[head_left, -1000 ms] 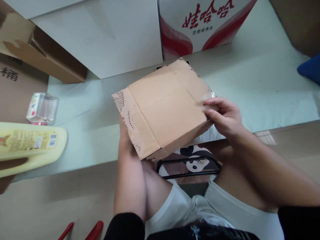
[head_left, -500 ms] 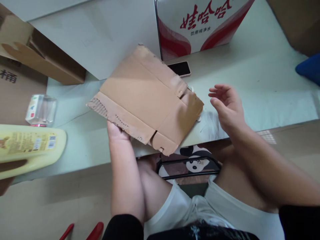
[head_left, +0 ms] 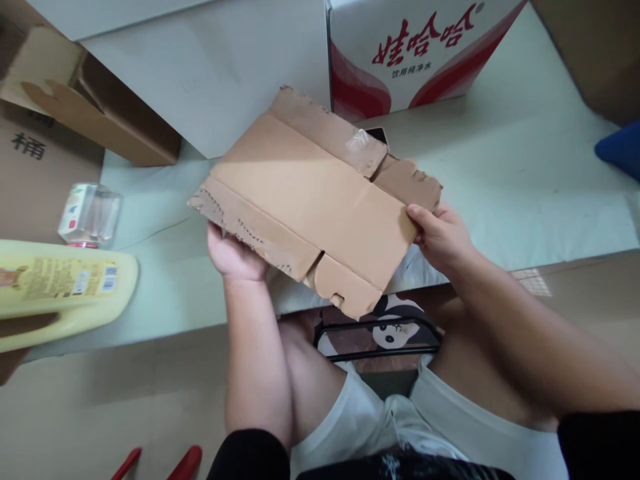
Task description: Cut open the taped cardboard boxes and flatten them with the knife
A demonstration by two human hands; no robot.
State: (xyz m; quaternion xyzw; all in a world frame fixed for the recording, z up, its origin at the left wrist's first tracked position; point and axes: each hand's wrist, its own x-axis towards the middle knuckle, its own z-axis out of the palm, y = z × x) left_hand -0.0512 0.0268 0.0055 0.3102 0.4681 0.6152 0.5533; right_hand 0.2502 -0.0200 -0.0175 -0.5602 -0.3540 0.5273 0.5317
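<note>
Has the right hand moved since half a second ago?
Yes. The right hand, then open and clear of the cardboard, has come in leftward, toward the red-and-white box, and now grips its right edge.

Two hands, one flattened cardboard box (head_left: 320, 200), one yellow bottle (head_left: 65, 290), one clear jar (head_left: 89, 215), one red-and-white carton (head_left: 415, 50).

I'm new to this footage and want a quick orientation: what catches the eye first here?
A torn, flattened cardboard box fills the centre, gripped at its edges by the left hand and right hand above the pale green table. Behind it stands a white carton with red characters. At the far left lie a yellow bottle and a clear bottle.
</note>
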